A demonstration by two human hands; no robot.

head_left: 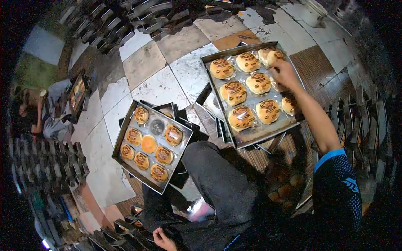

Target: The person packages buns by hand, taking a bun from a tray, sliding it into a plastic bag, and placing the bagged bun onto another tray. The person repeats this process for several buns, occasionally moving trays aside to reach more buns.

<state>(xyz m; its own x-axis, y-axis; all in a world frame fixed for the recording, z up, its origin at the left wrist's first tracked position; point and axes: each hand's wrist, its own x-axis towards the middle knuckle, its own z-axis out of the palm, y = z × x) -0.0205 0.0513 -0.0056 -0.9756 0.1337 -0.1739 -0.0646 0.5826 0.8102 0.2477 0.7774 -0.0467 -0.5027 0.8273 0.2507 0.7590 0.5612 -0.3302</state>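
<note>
My right hand (pixel 285 74) reaches over the upper right corner of the larger tray (pixel 251 141), its fingers closed at a bun (pixel 274 57) there. Several buns in printed clear wrappers, such as one near the tray's middle (pixel 258 83), lie in rows around it. Lower left, a smaller tray (pixel 138 178) holds several browned buns and one paler bun (pixel 148 144), with a bare round spot near its top. Near the bottom edge, beside my dark trousers, is my left hand (pixel 164 239), fingers curled; what they hold, if anything, is hidden.
More trays are stacked under both trays. Rows of stacked trays (pixel 50 163) stand at left, top and right. Another person (pixel 54 108) sits at far left by a tray of buns (pixel 78 93). A white bucket (pixel 313 13) is at the upper right. Clear plastic (pixel 202 210) lies by my legs.
</note>
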